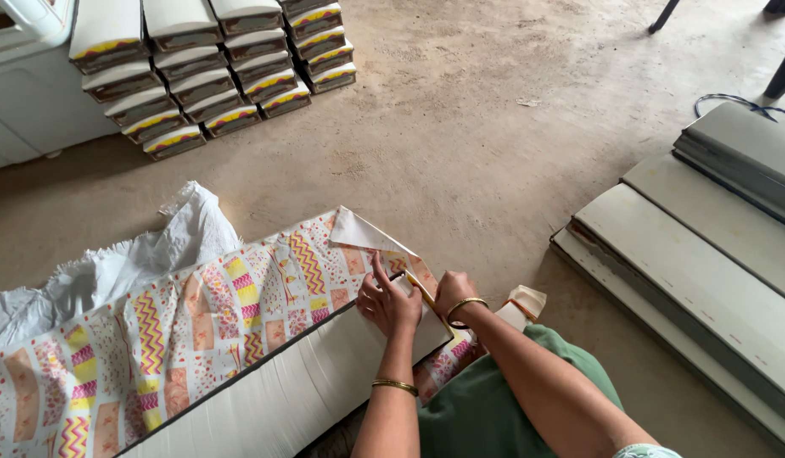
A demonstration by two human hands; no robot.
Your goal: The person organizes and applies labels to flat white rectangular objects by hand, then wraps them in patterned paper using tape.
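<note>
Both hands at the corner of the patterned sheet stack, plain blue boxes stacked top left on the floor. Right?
Not quite: the head view shows the stacked boxes are white with yellow-and-red edges, not plain blue. The rest holds: left hand and right hand are at the corner of the patterned sheet stack.

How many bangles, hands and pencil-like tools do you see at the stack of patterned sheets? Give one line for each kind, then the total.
Gold bangles: 2
Hands, left hand and right hand: 2
Yellow stick-like tool: 1
Total: 5
</note>
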